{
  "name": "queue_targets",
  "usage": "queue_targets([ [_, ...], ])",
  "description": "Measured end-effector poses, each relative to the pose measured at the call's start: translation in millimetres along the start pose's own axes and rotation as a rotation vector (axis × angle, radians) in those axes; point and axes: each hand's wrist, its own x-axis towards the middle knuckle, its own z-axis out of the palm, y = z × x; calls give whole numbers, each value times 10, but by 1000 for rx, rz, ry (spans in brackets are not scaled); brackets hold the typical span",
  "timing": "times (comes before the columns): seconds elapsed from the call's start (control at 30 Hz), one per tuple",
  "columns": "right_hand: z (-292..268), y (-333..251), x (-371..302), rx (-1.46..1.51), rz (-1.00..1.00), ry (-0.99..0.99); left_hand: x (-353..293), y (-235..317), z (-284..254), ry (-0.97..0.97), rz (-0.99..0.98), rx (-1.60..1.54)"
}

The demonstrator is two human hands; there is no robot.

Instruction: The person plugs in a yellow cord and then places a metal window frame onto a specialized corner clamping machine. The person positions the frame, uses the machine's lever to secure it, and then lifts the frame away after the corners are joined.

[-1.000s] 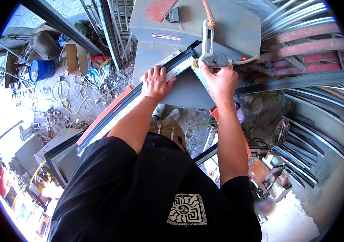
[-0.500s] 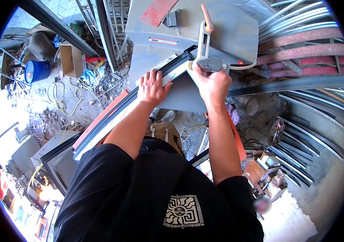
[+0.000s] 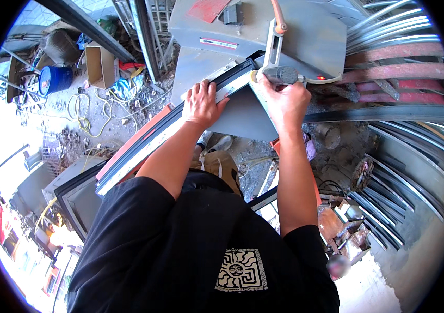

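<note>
My left hand (image 3: 204,107) lies flat, fingers stretched out, on a long black-and-white metal profile (image 3: 162,147). This profile runs from the lower left up to the machine table, its far end beside a pale slotted bracket (image 3: 273,44). My right hand (image 3: 287,101) is closed around a grey rounded handle-like part (image 3: 283,75) at the foot of that bracket. An orange lever (image 3: 278,15) tops the bracket. Beneath both hands is the grey metal machine (image 3: 245,112). The underside of my right hand's grip is hidden.
Metal bars (image 3: 394,26) and red beams (image 3: 415,73) crowd the right. A blue bucket (image 3: 55,79), a cardboard box (image 3: 99,68) and a yellow hose (image 3: 82,119) lie at the left. A small dark metal block (image 3: 231,14) rests on the machine, near a red plate (image 3: 207,9).
The whole view has shifted slightly, so the machine and both hands appear a little further right. Both hands keep their places on the profile and the grey part.
</note>
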Motion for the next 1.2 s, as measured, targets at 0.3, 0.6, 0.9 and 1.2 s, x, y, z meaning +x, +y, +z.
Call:
queue_targets([
  [0.3, -33, -60, 16, 64, -55, -19, 5, -30, 12, -2, -25, -8],
  [0.6, 19, 20, 47, 64, -72, -23, 8, -32, 9, 1, 2, -17],
  [0.9, -134, -80, 41, 28, -72, -135, -8, -34, 21, 16, -2, -34],
  [1.2, -95, -23, 47, 9, -111, -76, -2, -15, 19, 27, -2, -16],
])
